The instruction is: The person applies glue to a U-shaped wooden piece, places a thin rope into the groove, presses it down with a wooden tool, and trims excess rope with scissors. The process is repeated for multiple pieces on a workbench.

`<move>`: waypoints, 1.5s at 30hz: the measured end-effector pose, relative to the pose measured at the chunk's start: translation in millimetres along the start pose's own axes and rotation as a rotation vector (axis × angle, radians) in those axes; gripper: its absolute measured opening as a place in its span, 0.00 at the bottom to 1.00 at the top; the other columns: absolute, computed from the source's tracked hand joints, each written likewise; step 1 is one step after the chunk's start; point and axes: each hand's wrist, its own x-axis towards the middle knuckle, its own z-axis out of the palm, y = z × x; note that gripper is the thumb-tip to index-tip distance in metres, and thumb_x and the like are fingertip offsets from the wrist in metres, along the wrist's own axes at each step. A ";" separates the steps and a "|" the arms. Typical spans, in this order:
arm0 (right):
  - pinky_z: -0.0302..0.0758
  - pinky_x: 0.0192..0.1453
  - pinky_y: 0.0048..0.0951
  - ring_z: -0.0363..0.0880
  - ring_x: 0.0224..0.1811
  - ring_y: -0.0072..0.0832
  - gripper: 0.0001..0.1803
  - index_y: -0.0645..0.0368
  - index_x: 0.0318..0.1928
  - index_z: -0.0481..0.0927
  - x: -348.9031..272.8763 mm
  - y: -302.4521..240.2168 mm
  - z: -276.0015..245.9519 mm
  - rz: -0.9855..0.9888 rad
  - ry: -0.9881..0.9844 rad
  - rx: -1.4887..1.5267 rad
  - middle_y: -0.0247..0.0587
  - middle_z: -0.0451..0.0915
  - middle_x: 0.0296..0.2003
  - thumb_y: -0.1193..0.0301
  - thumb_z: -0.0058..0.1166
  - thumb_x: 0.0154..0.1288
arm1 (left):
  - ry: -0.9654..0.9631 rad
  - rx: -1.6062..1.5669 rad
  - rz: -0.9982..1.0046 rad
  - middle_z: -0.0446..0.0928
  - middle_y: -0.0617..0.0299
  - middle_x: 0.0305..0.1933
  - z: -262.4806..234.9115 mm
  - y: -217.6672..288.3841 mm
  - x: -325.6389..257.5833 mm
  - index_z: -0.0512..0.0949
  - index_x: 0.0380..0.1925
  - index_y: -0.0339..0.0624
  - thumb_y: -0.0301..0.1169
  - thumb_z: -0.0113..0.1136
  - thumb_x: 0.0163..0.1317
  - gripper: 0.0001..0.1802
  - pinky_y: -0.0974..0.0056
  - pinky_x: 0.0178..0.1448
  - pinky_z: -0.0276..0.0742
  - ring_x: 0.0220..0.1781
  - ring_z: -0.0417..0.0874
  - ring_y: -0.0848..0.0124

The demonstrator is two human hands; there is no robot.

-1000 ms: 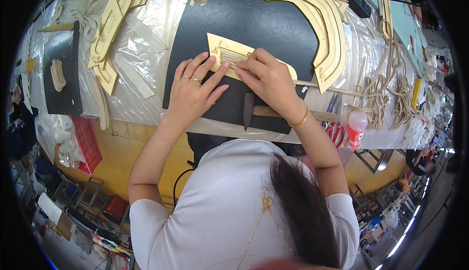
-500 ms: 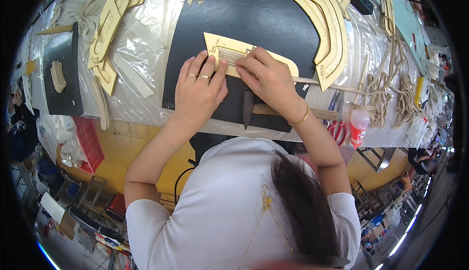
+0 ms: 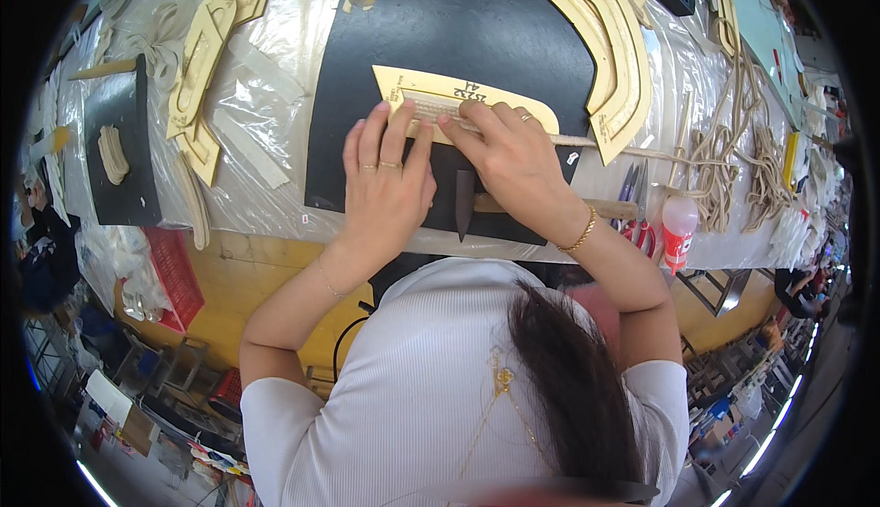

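Fingers [image 3: 396, 131] of both your hands flat, gripping nothing | pressing yellow template [image 3: 463, 99] | black sheet [image 3: 458, 39] beneath

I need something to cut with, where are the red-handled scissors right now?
In the head view, the red-handled scissors lie on the table's right side, beside the small red-capped bottle and just past the right hand.
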 end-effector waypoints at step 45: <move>0.77 0.50 0.35 0.78 0.45 0.36 0.20 0.61 0.52 0.83 -2.9 14.9 14.3 -0.068 0.227 0.237 0.40 0.76 0.41 0.74 0.56 0.57 | 0.027 0.016 -0.034 0.75 0.50 0.64 20.5 -11.9 -3.2 0.70 0.68 0.37 0.18 0.55 0.52 0.37 0.47 0.75 0.60 0.70 0.73 0.59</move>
